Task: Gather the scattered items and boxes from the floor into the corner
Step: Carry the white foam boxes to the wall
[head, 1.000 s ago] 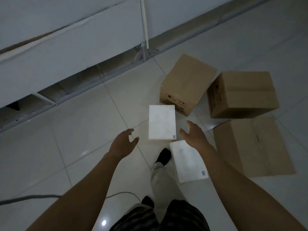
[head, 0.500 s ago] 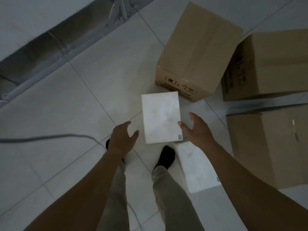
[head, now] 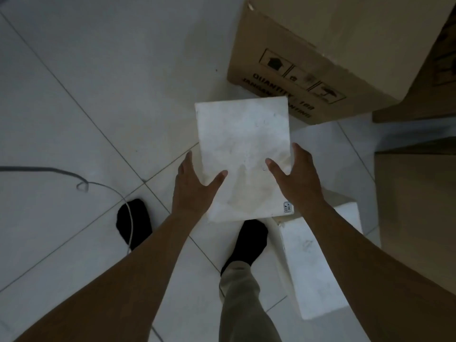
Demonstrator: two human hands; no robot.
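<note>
a person's left hand and right hand clasp a white box by its sides, thumbs on top and fingers down the edges, just before a cardboard box; whether it has left the floor is unclear. an even squeeze and a level lift should keep it from tipping.

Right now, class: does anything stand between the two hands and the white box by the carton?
Nothing visible. The left hand and right hand hold the white box, one at each side, thumbs on its top. The carton lies just beyond it, not between.
</note>
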